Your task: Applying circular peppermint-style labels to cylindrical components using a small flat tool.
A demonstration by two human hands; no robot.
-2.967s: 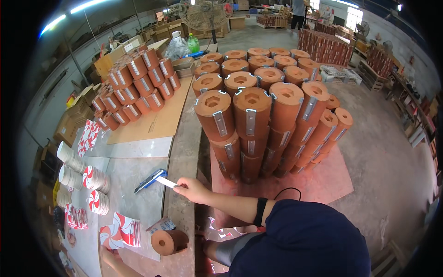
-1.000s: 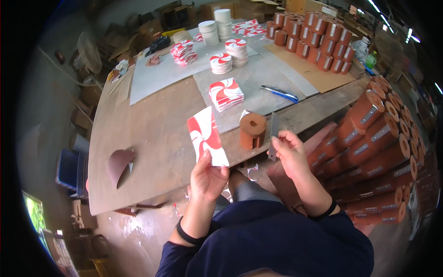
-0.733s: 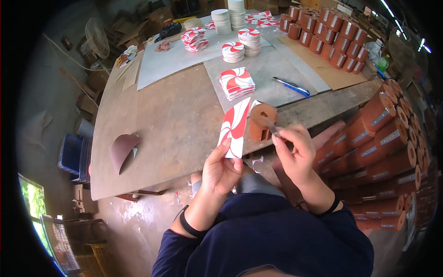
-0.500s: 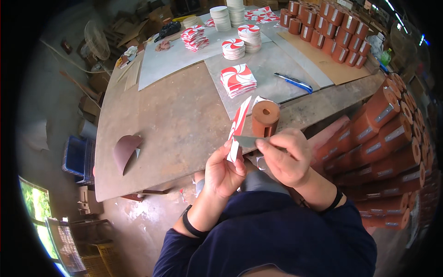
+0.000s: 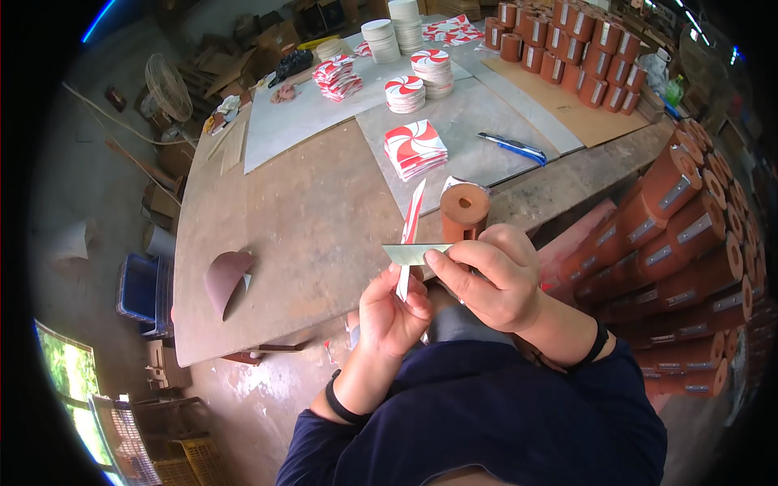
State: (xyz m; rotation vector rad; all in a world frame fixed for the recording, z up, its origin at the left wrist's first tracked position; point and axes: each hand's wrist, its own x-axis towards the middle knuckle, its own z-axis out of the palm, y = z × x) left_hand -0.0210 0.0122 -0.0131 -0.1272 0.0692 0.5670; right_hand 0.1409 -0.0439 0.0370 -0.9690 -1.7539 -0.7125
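Observation:
My left hand (image 5: 391,316) is closed on a red-and-white swirl-printed paper (image 5: 414,215), held upright and seen nearly edge-on. Pinched between the thumb and fingers of my right hand (image 5: 498,279) is a flat metal blade (image 5: 415,253) with a slanted end. The blade lies across the paper, just above my left fingertips; whether it touches the paper I cannot tell. A brown cylinder (image 5: 465,204) with a hole in its top stands just beyond my right hand, with a white scrap behind it. Farther off lies a stack of square swirl-printed papers (image 5: 416,146).
A blue utility knife (image 5: 515,147) lies on the grey board. Round stacks (image 5: 404,95) with swirl tops and plain white discs (image 5: 381,42) stand behind. Brown cylinders are piled at the far right (image 5: 596,61) and beside me (image 5: 681,235). A curved maroon piece (image 5: 228,279) lies at left.
The blade in my right hand has moved left and now crosses the paper. My left hand has turned the paper more edge-on and slightly lower. The view has shifted a little.

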